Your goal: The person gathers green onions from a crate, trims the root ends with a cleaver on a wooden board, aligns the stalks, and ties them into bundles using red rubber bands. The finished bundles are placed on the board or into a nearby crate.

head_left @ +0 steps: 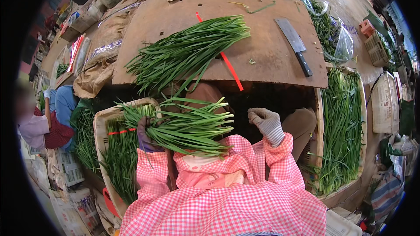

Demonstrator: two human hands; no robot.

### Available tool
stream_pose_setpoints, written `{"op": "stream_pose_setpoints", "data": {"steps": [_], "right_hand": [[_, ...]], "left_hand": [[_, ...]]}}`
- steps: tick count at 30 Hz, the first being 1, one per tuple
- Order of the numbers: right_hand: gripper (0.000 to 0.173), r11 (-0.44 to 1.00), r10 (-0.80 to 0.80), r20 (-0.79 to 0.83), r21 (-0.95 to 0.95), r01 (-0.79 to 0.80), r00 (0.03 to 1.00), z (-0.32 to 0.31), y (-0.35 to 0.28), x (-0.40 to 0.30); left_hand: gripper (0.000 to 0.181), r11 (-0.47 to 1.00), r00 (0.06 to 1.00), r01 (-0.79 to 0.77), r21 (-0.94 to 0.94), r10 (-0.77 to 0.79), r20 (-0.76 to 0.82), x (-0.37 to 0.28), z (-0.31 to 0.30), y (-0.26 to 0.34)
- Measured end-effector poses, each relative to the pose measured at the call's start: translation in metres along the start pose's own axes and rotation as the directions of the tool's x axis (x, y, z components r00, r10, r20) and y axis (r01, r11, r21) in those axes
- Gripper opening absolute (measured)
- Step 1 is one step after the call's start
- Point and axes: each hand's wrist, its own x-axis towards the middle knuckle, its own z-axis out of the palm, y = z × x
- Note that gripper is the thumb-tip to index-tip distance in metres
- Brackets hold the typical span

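Note:
My left hand [149, 135], in a dark purple glove, is closed around a loose bunch of green garlic chives [193, 127] above my lap. Their pale cut ends point right. My right hand [267, 124], in a grey striped glove, is held apart from that bunch with its fingers curled together; nothing shows in it. On the brown board [262, 62] before me lies a larger pile of chives [193, 46], its cut ends towards the upper right. A red tie strip [232, 71] passes under this pile, showing at both sides. To the right rests a cleaver [292, 37] with a black handle.
Left of me, a crate [100, 137] holds chives tied with a red band [122, 131]. A long crate [363, 127] of chives stands on the right. Beyond the board's right edge sits a plastic bag of greens [344, 42]. A person [49, 121] sits at far left.

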Motion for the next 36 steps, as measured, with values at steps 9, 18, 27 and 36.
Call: {"op": "stream_pose_setpoints", "data": {"steps": [9, 18, 27, 36], "right_hand": [[0.024, 1.0, -0.011, 0.28, 0.002, 0.011, 0.96, 0.038, 0.007, 0.018], [0.023, 0.984, 0.017, 0.186, 0.172, -0.05, 0.982, 0.041, 0.004, 0.024], [0.014, 0.947, -0.023, 0.235, 0.316, -0.054, 0.972, 0.075, 0.002, 0.031], [0.01, 0.957, -0.047, 0.185, 0.29, -0.009, 0.982, 0.069, -0.003, 0.026]], "left_hand": [[0.034, 0.997, 0.988, 0.009, 0.073, -0.02, 0.152, -0.008, 0.002, 0.001], [0.017, 0.947, 0.988, 0.145, -0.286, -0.121, 0.1, 0.01, -0.014, -0.021], [0.027, 0.825, 0.841, 0.398, -0.4, -0.154, 0.519, 0.007, -0.016, -0.039], [0.024, 0.842, 0.884, 0.398, -0.364, -0.244, 0.399, -0.001, -0.016, -0.036]]}}
